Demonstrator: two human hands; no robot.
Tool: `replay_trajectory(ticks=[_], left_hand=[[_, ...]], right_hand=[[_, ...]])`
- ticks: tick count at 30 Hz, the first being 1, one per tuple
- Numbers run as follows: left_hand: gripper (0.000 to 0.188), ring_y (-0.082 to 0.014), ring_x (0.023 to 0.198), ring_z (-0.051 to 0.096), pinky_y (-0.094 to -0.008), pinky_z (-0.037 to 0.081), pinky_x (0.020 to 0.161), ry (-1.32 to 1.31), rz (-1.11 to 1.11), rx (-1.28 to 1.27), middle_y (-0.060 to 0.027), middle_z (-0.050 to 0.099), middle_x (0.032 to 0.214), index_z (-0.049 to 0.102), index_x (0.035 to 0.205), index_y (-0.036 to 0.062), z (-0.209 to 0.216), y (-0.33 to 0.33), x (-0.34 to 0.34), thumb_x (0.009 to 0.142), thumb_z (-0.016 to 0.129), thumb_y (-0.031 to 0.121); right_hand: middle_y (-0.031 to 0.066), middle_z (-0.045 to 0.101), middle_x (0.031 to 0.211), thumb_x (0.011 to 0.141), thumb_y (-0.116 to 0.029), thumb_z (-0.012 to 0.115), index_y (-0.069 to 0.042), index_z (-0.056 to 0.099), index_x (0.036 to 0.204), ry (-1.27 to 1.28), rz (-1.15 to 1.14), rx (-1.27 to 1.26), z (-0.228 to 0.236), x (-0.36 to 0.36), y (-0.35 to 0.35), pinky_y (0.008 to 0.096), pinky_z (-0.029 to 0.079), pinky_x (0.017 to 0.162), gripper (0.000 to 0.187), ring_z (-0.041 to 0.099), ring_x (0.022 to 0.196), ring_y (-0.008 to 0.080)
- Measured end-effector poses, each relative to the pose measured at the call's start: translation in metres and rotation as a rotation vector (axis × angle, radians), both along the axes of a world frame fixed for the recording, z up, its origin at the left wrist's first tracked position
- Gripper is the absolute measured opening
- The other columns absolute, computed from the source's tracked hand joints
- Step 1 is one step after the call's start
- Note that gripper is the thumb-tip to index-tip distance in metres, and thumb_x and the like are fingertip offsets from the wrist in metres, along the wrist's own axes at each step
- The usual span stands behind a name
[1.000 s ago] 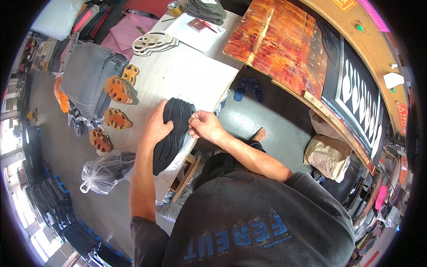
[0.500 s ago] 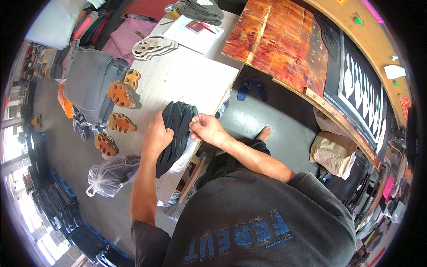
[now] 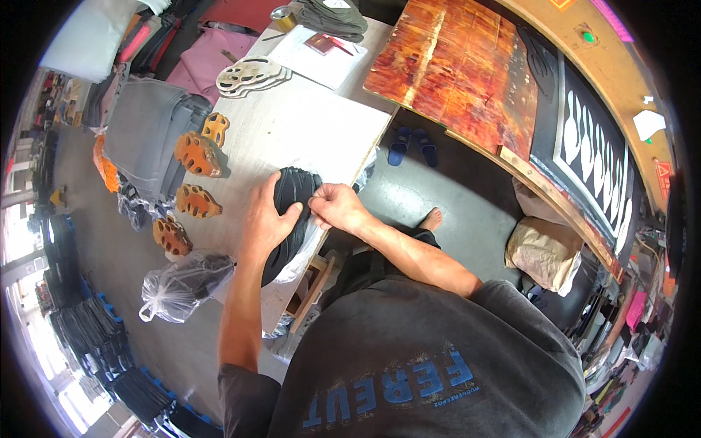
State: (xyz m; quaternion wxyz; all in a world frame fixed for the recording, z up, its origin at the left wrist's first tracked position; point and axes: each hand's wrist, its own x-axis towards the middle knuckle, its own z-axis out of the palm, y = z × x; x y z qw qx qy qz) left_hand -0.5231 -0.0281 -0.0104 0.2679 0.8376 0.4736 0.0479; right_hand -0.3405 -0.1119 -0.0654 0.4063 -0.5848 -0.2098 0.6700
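Observation:
A stack of thin black sole-shaped sheets [image 3: 296, 196] stands on edge at the near side of the pale worktable [image 3: 314, 120], with clear plastic film beneath it. My left hand [image 3: 269, 217] grips the stack from the left, its thumb lying along the top and its fingers on the far side, partly hidden. On the right side, my right hand [image 3: 337, 209] is closed in a pinch at the stack's edge. Whatever lies between those fingertips is too small to make out.
Several orange perforated shoe-shaped pieces [image 3: 197, 155] line the table's left edge. Farther back lie cream cut-out pieces [image 3: 250, 77] and a white paper [image 3: 307, 58]. A clear plastic bag [image 3: 179, 288] hangs at the left. An orange-stained board [image 3: 453, 69] stands beyond the right gap.
The black sheets were fanned apart and now sit closer together. My left hand has shifted slightly right, up over the stack. My right hand has stayed nearly in place.

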Motion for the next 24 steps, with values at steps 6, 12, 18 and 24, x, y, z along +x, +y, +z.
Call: replay_trajectory(ticks=[6,12,18,24], left_hand=[[0.094,-0.0517,0.133,0.057,-0.0555,0.049,0.113,0.018,0.081,-0.042,-0.0323,0.054,0.147,0.031,0.167,0.006,-0.004,-0.004,0.001,0.086,0.077,0.017],[0.093,-0.0509,0.141,0.052,-0.0541,0.046,0.118,-0.09,0.04,-0.029,-0.0323,0.05,0.154,0.03,0.168,0.0041,0.004,-0.009,0.0,0.085,0.072,0.009],[0.101,-0.0497,0.142,0.051,-0.0528,0.047,0.117,-0.054,0.077,-0.012,-0.0316,0.048,0.155,0.035,0.165,0.004,0.005,-0.02,0.005,0.08,0.088,0.016],[0.075,-0.0487,0.134,0.055,-0.0552,0.049,0.109,-0.002,0.084,0.211,-0.0287,0.051,0.148,0.054,0.141,0.0023,-0.019,-0.037,0.005,0.08,0.093,0.024]], right_hand=[[0.0074,0.069,0.075,0.101,-0.014,0.068,0.002,0.066,0.093,-0.017,-0.028,-0.025,0.001,-0.002,-0.002,0.0309,0.058,0.055,0.017,0.067,0.061,0.014],[0.0051,0.066,0.068,0.102,-0.018,0.071,0.0,0.067,0.09,-0.082,0.016,0.074,0.005,-0.002,0.001,0.0306,0.052,0.052,0.022,0.063,0.057,0.0116],[0.0035,0.065,0.065,0.105,-0.031,0.077,-0.002,0.068,0.088,-0.15,0.055,0.091,-0.011,0.0,0.008,0.0299,0.05,0.052,0.035,0.059,0.055,0.0101],[0.0037,0.068,0.073,0.106,-0.032,0.074,-0.003,0.068,0.091,0.008,0.007,0.088,-0.025,0.001,-0.001,0.0298,0.055,0.056,0.034,0.065,0.06,0.0116]])
